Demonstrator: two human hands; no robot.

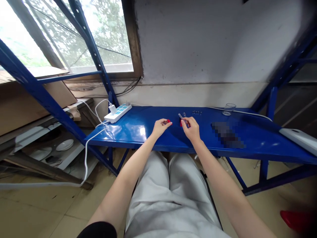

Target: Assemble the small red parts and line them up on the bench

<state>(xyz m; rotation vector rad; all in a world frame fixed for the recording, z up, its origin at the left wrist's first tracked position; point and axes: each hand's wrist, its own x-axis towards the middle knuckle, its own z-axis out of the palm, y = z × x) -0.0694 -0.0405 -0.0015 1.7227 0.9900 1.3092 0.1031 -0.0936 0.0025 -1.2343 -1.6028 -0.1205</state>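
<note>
Both my hands rest on a blue metal shelf [148,132] in front of me. My left hand [160,126] is closed in a pinch round a small red piece [168,121]. To its right, my right hand [191,128] is closed on a thin grey tool [181,116] whose tip sticks out up and to the left. Something red [181,124] shows under its fingers; I cannot make out what it is. A row of tiny dark parts [196,112] lies on the shelf just beyond my right hand.
A white power strip [117,113] with a plugged-in charger and white cable lies at the shelf's left end. A clear glass [228,108] stands at the back right. A blurred dark patch [228,135] lies right of my hand. Blue uprights frame both sides.
</note>
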